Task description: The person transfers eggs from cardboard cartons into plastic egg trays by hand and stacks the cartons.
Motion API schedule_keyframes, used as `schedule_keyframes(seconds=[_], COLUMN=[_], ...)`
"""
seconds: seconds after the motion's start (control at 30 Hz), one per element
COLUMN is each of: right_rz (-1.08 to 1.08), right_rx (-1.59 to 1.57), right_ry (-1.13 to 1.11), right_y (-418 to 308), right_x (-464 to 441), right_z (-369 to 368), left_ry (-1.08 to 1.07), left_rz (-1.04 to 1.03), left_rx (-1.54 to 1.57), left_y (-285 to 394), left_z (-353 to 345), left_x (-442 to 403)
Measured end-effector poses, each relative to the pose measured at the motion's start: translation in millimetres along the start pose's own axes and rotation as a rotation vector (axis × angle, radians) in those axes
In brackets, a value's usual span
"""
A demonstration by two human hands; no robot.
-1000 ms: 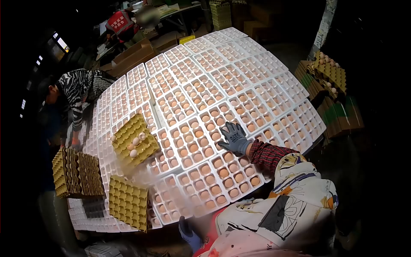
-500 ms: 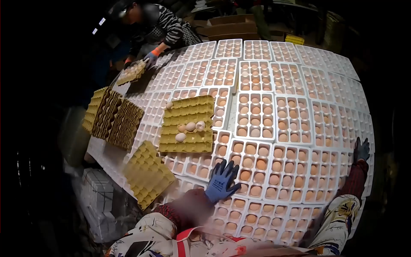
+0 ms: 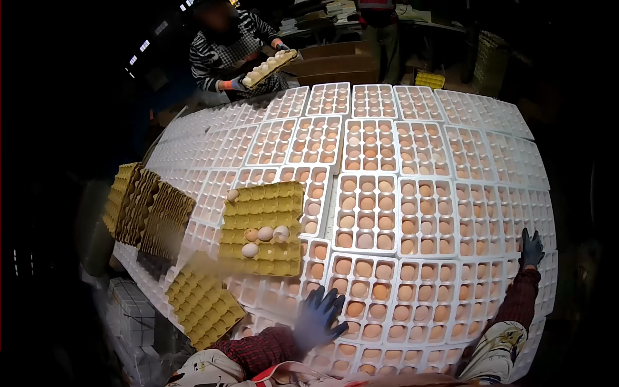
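My left hand (image 3: 319,316), in a blue-grey glove, lies with fingers spread on the near edge of a white egg tray (image 3: 364,256) filled with brown eggs. My right hand (image 3: 532,247), gloved too, rests open with fingers apart on the trays at the far right. Beyond my left hand, a yellow pulp egg tray (image 3: 261,203) sits on top of the white ones. It carries a few loose eggs (image 3: 265,233) and what looks like a broken shell (image 3: 281,233). Another yellow pulp tray (image 3: 205,306) lies tilted to the left of my left hand, with no eggs visible in it.
Rows of egg-filled white trays cover the table. A stack of pulp trays (image 3: 148,209) stands at the left edge. Across the table a co-worker (image 3: 225,48) holds a pulp tray with eggs (image 3: 271,69). Behind are a cardboard box (image 3: 335,61) and a yellow crate (image 3: 430,80).
My view has shifted, so the table appears lower. Both my hands stay spread on the trays. The co-worker has straightened up and lifted the pulp tray with eggs off the table, toward the right.
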State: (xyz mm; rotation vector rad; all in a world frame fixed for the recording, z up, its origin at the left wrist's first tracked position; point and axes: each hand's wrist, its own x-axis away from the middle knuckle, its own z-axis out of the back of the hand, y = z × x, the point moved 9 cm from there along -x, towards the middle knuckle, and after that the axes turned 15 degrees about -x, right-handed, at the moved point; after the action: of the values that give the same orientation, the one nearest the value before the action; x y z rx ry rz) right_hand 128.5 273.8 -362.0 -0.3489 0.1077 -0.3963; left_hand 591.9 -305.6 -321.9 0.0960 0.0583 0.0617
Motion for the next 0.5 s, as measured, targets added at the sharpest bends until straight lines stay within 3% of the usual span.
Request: schedule_keyframes(seconds=[0.17,0.23,0.3,0.4,0.43,0.47,0.5], right_rz=[0.136,0.012,0.028,-0.101,0.018,0.183,0.328], right_rx=[0.02,-0.061,-0.018,0.313,0.302,0.244,0.055], right_ry=[-0.039,-0.138,-0.135,-0.175,-0.04,0.1,0.136], right_y=[-11.6,-8.5,-19.4,-38.9,-46.4,-100.0,-122.0], right_x=[1.7,-7.1,-1.2,14.7,7.8,55.3,54.6], right_z=[-1.7,-16.7,-20.9,-18.6,-33.2,-16.7,-43.0], left_ry=[0.093,0.064,0.07,0.08,0.067,0.065,0.07], left_rz=[-0.007,0.021,0.022,0.036,0.039,0.043,0.045], left_rx=[0.03,0.092,0.097,0.058,0.049,0.037,0.022], left_y=[-2.2,-4.8,-6.8,-7.2,-7.5,-6.4,-7.8], left_z=[-1.6,-4.2,-5.6,-6.3,-7.3,-8.3,-10.9], left_x=[0.8,3.0,4.8,5.8,7.3,8.9,7.8])
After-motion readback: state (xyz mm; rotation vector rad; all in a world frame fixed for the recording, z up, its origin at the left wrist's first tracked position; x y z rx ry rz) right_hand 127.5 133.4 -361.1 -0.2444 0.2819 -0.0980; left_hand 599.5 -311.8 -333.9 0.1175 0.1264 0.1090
